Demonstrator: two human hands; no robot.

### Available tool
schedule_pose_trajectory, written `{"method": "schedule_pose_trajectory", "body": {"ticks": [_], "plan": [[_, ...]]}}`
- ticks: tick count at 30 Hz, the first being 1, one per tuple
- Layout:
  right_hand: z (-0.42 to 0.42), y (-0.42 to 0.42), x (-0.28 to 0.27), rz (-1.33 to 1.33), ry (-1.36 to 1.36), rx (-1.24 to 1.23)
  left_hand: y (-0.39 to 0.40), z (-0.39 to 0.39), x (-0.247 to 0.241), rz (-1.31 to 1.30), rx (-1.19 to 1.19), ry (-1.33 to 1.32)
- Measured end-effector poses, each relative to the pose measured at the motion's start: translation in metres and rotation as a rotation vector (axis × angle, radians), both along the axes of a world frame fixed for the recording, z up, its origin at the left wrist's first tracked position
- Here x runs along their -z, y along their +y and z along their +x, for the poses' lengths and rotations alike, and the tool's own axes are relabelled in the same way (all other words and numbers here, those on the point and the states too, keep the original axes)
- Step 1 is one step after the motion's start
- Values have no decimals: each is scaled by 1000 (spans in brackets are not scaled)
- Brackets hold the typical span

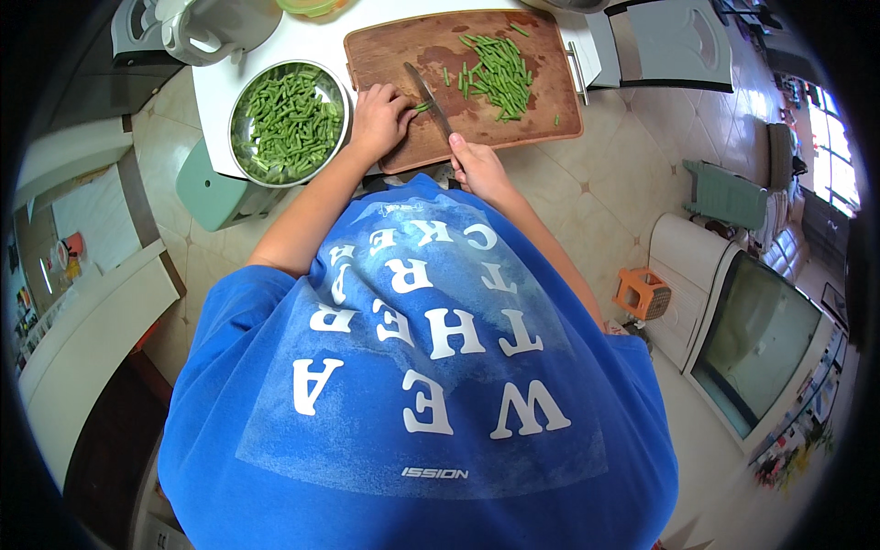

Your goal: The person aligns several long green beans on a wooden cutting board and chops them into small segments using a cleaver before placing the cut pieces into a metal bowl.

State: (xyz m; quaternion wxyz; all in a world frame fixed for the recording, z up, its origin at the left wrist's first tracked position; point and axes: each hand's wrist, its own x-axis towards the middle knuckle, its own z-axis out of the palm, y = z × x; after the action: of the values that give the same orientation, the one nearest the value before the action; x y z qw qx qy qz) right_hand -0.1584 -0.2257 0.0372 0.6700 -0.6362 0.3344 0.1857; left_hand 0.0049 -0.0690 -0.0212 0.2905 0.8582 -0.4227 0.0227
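My right hand grips the handle of a kitchen knife, whose blade lies over a wooden cutting board and points away from me. Just left of the blade, my left hand holds green bean pieces by their ends against the board; how many is hidden by the fingers. A pile of cut green beans lies on the board's right half, with a few loose pieces around it. Left of the board, a round steel bowl holds many cut green beans.
The board rests on a white table. A light-coloured jug and a green-rimmed container stand at the back left. A green stool is below the table's left side. Grey chairs flank the table.
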Motion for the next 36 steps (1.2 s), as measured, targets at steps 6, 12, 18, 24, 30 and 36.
{"method": "schedule_pose_trajectory", "body": {"ticks": [6,12,18,24,30,36], "plan": [[1,4,8,-74,15,-1,-1,0,-2,-21,0,-16],[18,16,7,-163,21,-10,0,3,-4,-9,50,-65],[79,8,10,-21,1,48,0,4,-2,0,44,-16],[63,-13,3,101,15,117,13,8,-10,-43,-26,57],[33,13,-7,111,-23,101,21,17,-10,129,34,56],[28,35,-6,0,35,28,20,12,-8,139,29,21]]}}
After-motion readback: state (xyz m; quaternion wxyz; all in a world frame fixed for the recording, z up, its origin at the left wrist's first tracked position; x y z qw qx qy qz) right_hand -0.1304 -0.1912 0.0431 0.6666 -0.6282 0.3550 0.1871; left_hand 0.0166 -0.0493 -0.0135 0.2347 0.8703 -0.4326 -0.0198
